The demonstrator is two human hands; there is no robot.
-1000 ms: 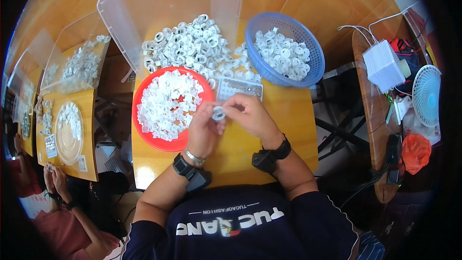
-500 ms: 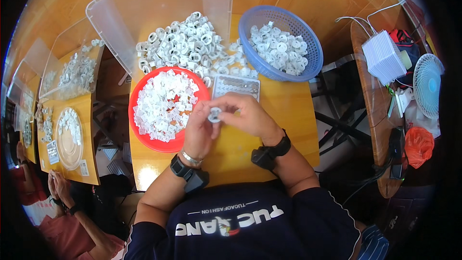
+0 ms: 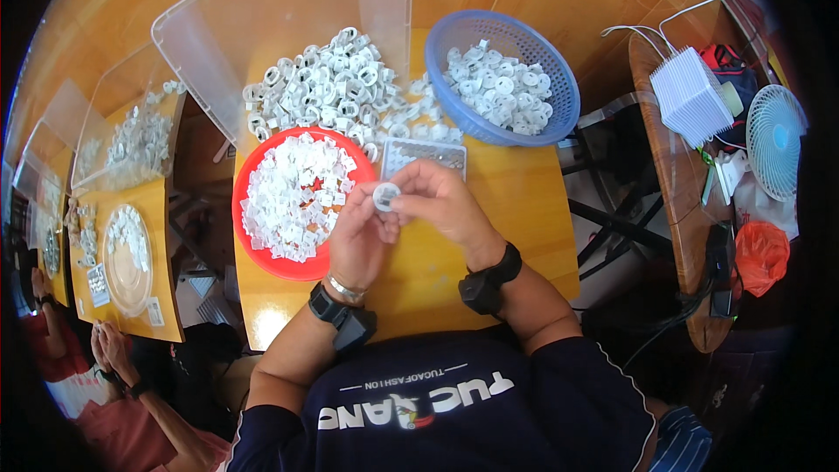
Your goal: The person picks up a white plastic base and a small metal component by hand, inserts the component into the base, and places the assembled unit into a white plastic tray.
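Between my two hands, just in front of the clear tray, is a small round white plastic part [image 3: 385,197] with a grey middle. My left hand [image 3: 360,225] grips it at its left side, fingers curled. From the right, my right hand [image 3: 444,203] pinches the same part with thumb and fingertips. A red basin [image 3: 278,264] full of small white square pieces stands beside my left hand. Beyond my hands, the clear tray [image 3: 465,154] holds small grey pieces in rows. A heap of white ring-shaped parts [image 3: 328,79] lies behind the basin.
A blue plastic basket [image 3: 564,105] of round white parts stands at the back right. Behind the heap rises a clear plastic bin wall [image 3: 288,0]. On the right, a side table [image 3: 669,166] carries a blue fan [image 3: 776,142]. Other people's hands [image 3: 112,348] are at a table on the left.
The round part has turned so its face shows more, and my right fingers now lie across its edge. The whole view has shifted slightly.
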